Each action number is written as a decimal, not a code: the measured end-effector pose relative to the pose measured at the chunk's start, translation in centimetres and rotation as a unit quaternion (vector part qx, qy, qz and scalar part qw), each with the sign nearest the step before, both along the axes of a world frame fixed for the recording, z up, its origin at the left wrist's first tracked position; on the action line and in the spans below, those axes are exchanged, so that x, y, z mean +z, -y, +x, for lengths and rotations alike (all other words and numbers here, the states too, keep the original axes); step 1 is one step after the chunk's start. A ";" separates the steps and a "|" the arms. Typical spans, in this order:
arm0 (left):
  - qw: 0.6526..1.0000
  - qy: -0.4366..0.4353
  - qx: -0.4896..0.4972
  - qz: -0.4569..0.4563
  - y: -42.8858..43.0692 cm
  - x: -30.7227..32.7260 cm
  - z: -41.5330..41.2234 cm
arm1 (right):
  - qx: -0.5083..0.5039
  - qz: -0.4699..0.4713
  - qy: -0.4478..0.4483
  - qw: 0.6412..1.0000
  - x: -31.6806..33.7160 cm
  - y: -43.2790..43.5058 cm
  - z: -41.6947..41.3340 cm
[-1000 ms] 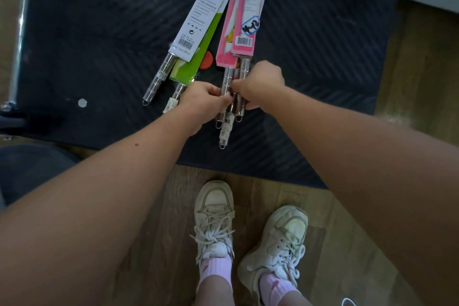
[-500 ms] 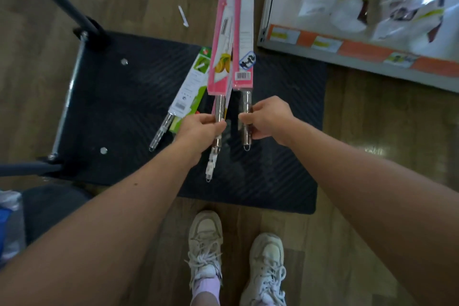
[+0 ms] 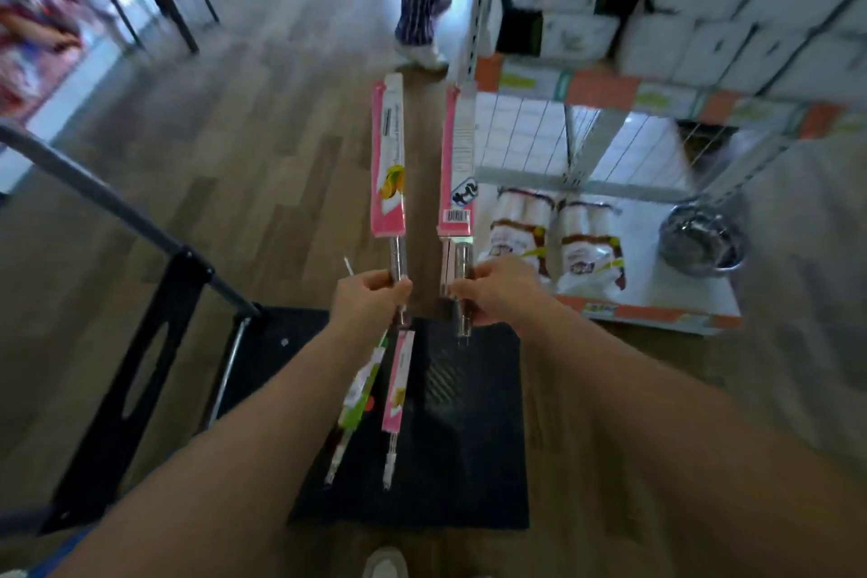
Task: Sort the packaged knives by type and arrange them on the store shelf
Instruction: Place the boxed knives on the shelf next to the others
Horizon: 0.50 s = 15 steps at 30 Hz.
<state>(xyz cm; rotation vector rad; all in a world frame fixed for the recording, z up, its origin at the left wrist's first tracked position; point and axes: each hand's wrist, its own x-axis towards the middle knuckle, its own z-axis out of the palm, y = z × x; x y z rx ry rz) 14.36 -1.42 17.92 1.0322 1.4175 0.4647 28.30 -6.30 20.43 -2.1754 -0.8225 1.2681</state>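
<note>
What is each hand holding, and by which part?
The left hand grips a pink-packaged knife by its metal handle; the right hand grips a second pink pack likewise.

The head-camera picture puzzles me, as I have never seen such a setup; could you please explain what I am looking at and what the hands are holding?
No machine here: a person wears a wide-angle camera on the head, so this one picture looks forward and down along their own bare arms. The left hand grips the metal handle of a pink packaged knife, held upright. The right hand grips a second pink pack the same way; whether another pack sits behind it I cannot tell. Below the hands is the black deck of a cart, where a green packaged knife and a third pink pack lie side by side. To the right stands a low store shelf with bagged goods and a metal bowl.
</note>
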 end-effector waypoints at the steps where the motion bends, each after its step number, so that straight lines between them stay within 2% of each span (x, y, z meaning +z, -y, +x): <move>1: 1.000 0.010 -0.003 0.009 -0.6 2.5 0.5 | 0.002 0.020 0.008 1.000 2.7 -0.5 0.3; 4: 0.998 0.033 -0.012 0.049 -1.8 9.7 1.7 | 0.012 0.070 0.055 0.996 9.9 -1.6 0.9; 7: 0.995 0.037 -0.044 0.078 -1.5 15.2 1.6 | 0.000 0.088 0.058 0.994 15.4 -1.3 1.1; 15: 0.987 0.041 -0.100 0.117 -0.2 25.1 2.0 | -0.053 0.079 0.069 0.993 25.9 2.3 1.4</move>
